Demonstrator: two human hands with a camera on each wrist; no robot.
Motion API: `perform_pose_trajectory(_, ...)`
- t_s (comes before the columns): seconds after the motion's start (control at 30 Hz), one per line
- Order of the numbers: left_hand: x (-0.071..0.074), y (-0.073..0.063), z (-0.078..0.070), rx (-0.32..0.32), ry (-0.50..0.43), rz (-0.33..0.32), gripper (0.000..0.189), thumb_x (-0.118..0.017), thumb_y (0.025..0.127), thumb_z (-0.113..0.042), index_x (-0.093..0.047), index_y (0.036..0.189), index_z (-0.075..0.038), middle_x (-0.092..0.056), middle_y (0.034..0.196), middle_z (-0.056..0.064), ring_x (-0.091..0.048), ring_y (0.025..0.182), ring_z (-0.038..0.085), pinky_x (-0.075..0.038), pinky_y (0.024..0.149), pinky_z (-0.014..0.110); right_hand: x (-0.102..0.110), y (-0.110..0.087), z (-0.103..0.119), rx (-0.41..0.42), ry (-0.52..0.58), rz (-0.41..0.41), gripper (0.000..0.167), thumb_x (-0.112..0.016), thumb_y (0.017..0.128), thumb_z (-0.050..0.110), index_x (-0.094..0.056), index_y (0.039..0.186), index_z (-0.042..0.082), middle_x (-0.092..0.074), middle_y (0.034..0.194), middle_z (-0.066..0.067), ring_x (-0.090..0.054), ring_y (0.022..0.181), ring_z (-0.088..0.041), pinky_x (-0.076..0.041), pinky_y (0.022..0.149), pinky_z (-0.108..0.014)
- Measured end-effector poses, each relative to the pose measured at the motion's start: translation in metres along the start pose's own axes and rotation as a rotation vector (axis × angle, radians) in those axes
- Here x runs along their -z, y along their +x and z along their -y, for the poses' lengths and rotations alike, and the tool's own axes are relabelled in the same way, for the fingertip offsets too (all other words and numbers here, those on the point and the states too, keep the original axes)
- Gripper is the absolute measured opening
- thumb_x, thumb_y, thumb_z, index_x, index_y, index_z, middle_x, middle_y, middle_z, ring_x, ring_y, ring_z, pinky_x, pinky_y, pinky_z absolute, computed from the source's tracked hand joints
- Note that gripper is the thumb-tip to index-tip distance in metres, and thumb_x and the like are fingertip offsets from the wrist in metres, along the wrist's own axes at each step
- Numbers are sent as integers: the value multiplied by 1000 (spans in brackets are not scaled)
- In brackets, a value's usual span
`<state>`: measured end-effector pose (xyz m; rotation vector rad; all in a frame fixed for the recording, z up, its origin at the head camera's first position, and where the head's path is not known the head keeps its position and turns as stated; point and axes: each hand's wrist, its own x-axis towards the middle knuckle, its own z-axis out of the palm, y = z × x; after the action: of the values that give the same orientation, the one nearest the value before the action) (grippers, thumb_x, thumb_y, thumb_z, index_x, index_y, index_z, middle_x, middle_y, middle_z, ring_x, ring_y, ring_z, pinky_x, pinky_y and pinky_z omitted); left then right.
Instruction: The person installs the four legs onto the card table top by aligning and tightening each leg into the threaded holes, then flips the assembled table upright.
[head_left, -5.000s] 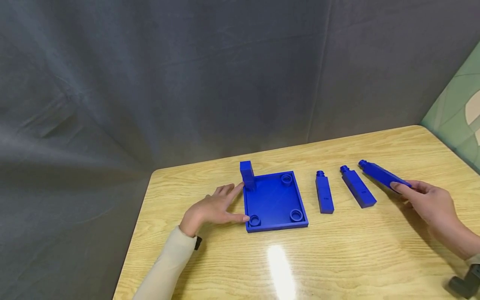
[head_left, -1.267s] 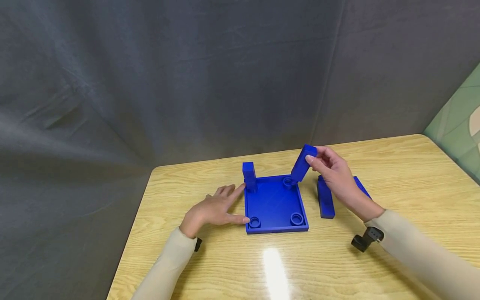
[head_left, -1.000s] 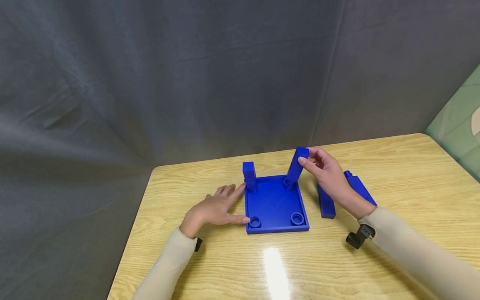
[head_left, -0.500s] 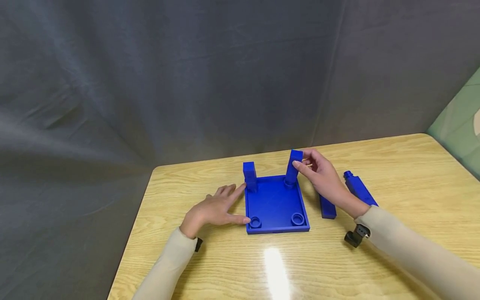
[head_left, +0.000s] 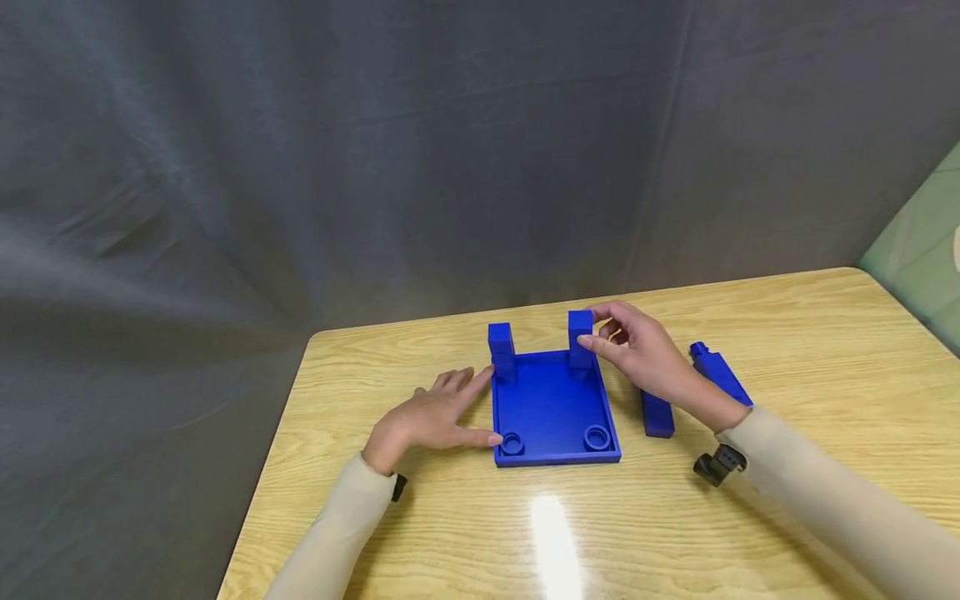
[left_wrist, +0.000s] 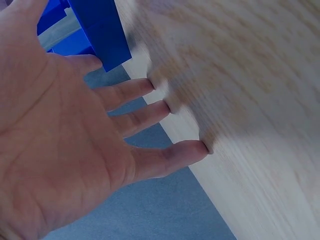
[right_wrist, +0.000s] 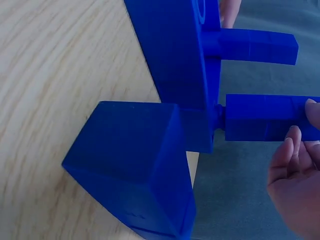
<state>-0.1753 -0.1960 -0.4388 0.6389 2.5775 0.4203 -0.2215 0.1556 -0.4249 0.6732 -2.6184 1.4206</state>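
Blue square-sided plastic post [head_left: 577, 327] is pinched pretty much upright, from its right, by the right hand [head_left: 641, 354] at the shallow blue plastic tray [head_left: 551, 411]'s far-right corner; left edge's touched by the spread left hand [head_left: 431, 423].

I face a pale wood-grain desk [head_left: 825, 350] with rounded far corners, a bright white reflection [head_left: 557, 546] gleaming near its front. Beyond it, I see dark grey cloth [head_left: 480, 167] hanging in soft folds, with a light green patterned surface [head_left: 918, 258] at far right.
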Motion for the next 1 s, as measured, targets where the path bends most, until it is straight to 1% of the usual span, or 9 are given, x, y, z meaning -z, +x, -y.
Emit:
perform_pose_trajectory(0.07,0,0,0,-1,-3,-1,108,-63,99,-75,-2,178,-32,-11,181,17,-10,164,46,-20,112,88,-1,1,-2,-3,-1,-10,36,-77,106,18,-67,137,3,-66,106,-10,-63,93,-26,-52,81,-27)
perform_pose_trajectory(0.17,-1,0,0,0,-4,3,108,-62,99,-75,-2,178,-33,-11,181,17,-10,164,46,-20,112,87,-4,1,-3,6,6,-27,37,-79,104,17,-67,137,5,-64,101,-10,-62,90,-26,-51,76,-25)
perform_pose_trajectory(0.23,-1,0,1,2,-4,5,108,-62,99,-75,-2,178,-33,-11,181,17,-10,164,46,-20,112,87,-5,1,-4,25,12,-38,39,-81,102,16,-67,137,6,-62,98,-10,-60,86,-25,-50,71,-25)
perform_pose_trajectory(0.37,-1,-1,1,3,-4,4,108,-63,100,-74,-2,178,-33,-11,181,16,-9,164,45,-20,112,87,-6,3,-5,80,-2,-45,44,-81,102,14,-68,144,11,-60,102,-6,-56,81,-22,-45,63,-27)
perform_pose_trajectory(0.47,0,0,1,2,-5,0,107,-63,100,-74,-2,178,-32,-11,181,16,-9,165,45,-20,113,87,-6,5,-7,114,-29,-46,47,-80,101,14,-68,147,15,-59,104,-4,-53,78,-20,-42,62,-29)
perform_pose_trajectory(0.57,0,0,0,3,-2,-8,107,-64,100,-73,-4,178,-31,-12,181,18,-11,164,46,-22,112,87,-6,7,-9,136,-51,-53,46,-80,100,14,-70,145,16,-56,98,-6,-51,79,-19,-40,62,-32)
perform_pose_trajectory(0.7,-1,0,0,6,9,-15,107,-64,100,-73,-5,178,-30,-14,180,19,-13,164,46,-23,113,86,-6,8,-10,126,-55,-53,42,-82,99,17,-70,140,14,-57,96,-10,-51,81,-21,-40,63,-33)
perform_pose_trajectory(0.87,-1,0,1,5,14,-17,106,-64,100,-72,-5,178,-30,-14,180,19,-13,164,47,-23,112,86,-7,8,-11,76,-23,-48,45,-84,100,28,-69,139,13,-57,93,-10,-52,81,-22,-39,64,-33)
perform_pose_trajectory(1.0,-1,-1,1,3,13,-14,107,-64,100,-72,-5,178,-30,-13,180,18,-12,164,47,-23,113,86,-8,9,-12,64,9,-64,33,-83,102,27,-69,128,12,-57,92,-5,-54,81,-23,-42,66,-29)
